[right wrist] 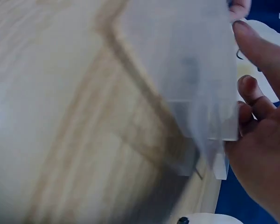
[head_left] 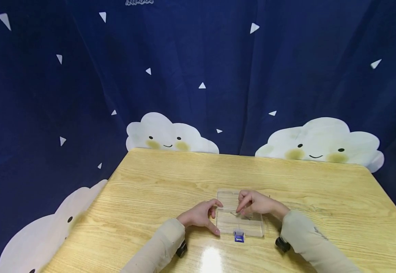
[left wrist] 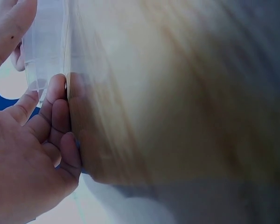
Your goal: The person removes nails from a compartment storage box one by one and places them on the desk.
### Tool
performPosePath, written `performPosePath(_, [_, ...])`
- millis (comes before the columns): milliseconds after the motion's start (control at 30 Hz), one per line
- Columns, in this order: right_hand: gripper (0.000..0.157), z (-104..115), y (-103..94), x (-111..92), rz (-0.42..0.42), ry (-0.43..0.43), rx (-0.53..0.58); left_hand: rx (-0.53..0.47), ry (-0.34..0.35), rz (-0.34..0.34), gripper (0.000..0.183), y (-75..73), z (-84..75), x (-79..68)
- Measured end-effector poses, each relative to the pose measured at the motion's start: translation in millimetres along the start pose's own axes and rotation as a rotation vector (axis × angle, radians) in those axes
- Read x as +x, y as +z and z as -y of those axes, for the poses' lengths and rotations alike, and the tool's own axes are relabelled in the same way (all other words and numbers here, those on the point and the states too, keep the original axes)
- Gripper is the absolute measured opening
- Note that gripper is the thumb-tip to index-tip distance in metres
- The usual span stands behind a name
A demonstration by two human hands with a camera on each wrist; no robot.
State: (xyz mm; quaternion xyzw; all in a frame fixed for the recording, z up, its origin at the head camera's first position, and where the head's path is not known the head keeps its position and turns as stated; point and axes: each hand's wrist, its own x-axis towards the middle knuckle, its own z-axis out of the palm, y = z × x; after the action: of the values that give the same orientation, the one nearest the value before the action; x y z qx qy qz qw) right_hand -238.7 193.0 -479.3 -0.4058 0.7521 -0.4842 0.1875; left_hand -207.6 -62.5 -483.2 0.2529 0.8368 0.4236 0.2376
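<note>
A clear plastic box (head_left: pixel 225 225), its lid (head_left: pixel 228 197) swung back, lies on the table with a blue tag (head_left: pixel 239 237) at its front edge. My left hand (head_left: pixel 199 214) holds the box's left side, thumb near the front corner and index finger farther back. In the left wrist view several fingertips (left wrist: pixel 60 112) touch down beside the clear wall (left wrist: pixel 46 32). Over the box my right hand (head_left: pixel 257 203) points its thumb and index finger downward. Thin dark wire-like pieces (head_left: pixel 233 214) show by those fingertips; whether one is pinched is hidden.
The wooden table (head_left: pixel 143 212) extends around the box on all sides. Behind it hangs a dark blue curtain (head_left: pixel 184 57) printed with clouds and white triangles. A black strap-on device (head_left: pixel 282 244) sits at the right wrist, another (head_left: pixel 181 249) at the left.
</note>
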Motion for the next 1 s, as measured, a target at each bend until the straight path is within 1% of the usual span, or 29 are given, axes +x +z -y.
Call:
performPosePath(133, [0.018,0,4.2,-1,0.009,-0.026,-0.085,0.009,-0.004,0.005,0.072,-1.2,-0.8,0.1])
performPosePath(267, [0.018,-1,6.0,-2,0.006,-0.038,-0.171,0.021,-0.008,0.007,0.072,-2.0,-1.2,-0.2])
performPosePath(433, [0.019,-4,7.5,-4,0.005,-0.074,-0.259,0.024,-0.004,0.005,0.071,-2.7,-1.8,-1.0])
performPosePath(633, [0.021,-5,10.3,-5,0.014,-0.075,-0.393,0.034,0.007,0.000,0.071,-3.2,-2.0,-1.3])
performPosePath(700, [0.021,-5,11.6,-5,0.022,-0.080,-0.418,0.032,0.012,-0.001,0.071,-2.9,-1.6,-1.3])
performPosePath(833, [0.021,-5,13.4,-4,0.032,-0.125,-0.492,0.006,0.011,0.003,0.070,-2.2,-1.7,-1.5])
performPosePath(1000, [0.022,-2,13.6,-5,0.014,-0.197,-0.524,-0.004,0.002,0.013,0.069,-1.9,-1.9,-1.4])
